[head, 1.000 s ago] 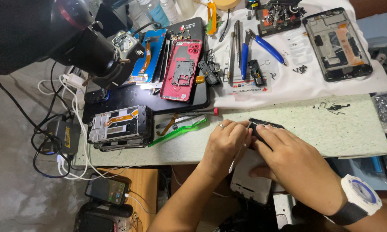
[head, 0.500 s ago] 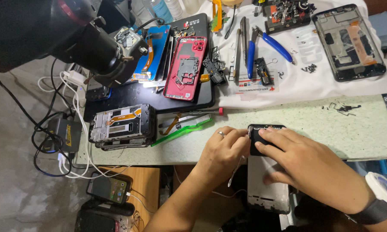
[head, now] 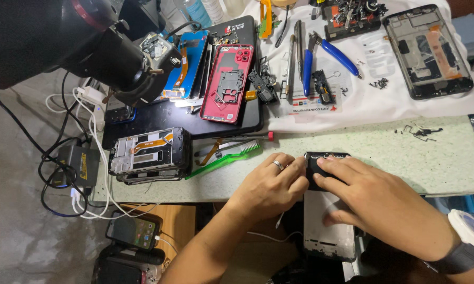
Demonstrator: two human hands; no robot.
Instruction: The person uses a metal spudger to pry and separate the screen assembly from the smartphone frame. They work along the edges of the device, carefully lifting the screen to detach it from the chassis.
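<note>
**Phone overhanging the counter edge, both hands pressing on its top end**

The phone (head: pixel 329 210) lies half on the green-speckled counter (head: pixel 384 152), its lower, pale grey half jutting out past the near edge with nothing visibly under it. If the hands press unevenly it could tip and drop, and a slip of the fingers could scatter the loose screws (head: pixel 420 131) lying close by on the right.

The left hand (head: pixel 268 186), with a ring, has its fingers curled tight against the phone's dark top end. The right hand (head: pixel 384 208) lies spread over it, fingertips on the black part. That end looks black and glossy; the rest is flat and matte grey. A green toothbrush (head: pixel 223 159) rests just left of the hands.
</note>
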